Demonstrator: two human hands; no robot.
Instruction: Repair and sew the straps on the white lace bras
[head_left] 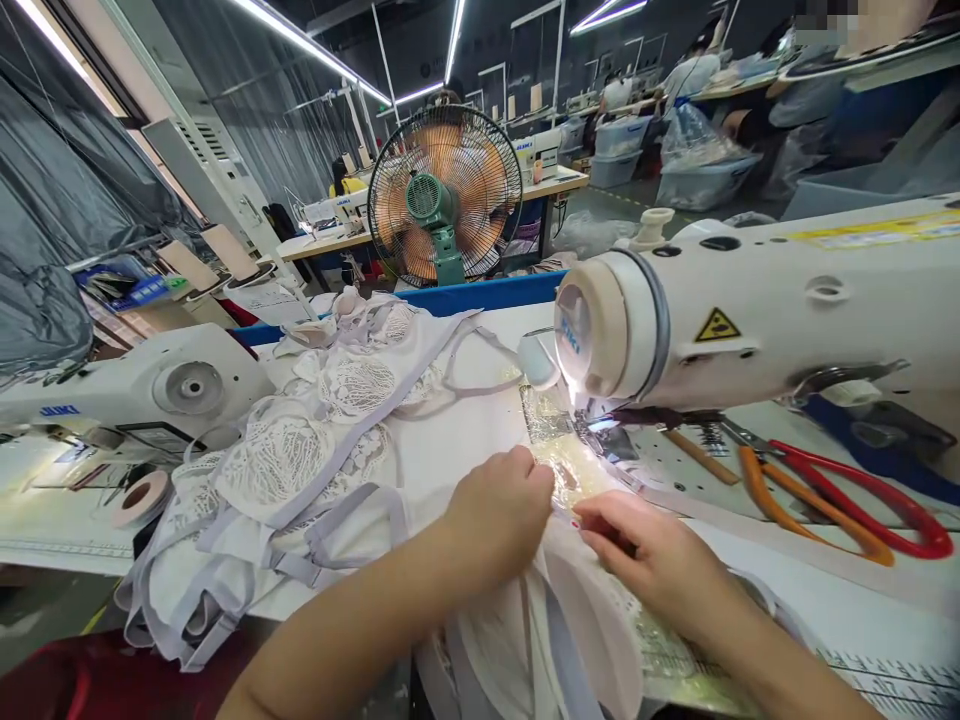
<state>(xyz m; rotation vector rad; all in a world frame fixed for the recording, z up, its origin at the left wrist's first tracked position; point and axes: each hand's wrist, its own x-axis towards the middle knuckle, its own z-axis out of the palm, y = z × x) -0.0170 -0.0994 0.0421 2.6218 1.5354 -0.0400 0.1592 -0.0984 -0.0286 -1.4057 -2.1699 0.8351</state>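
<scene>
Fabric (577, 470), pale and lacy, lies on the bench (480, 420) just before the needle of the white sewing machine (750, 310). The left hand (499, 510) rests curled on the fabric, fingers drawn together over its edge. The right hand (649, 555) pinches the same piece from the near side, fingers closed on it. A heap of lace garments with grey straps (315, 460) lies to the left. Scissors with red and orange handles (832, 495) lie under the machine arm. A fan (444, 195) stands behind the bench.
</scene>
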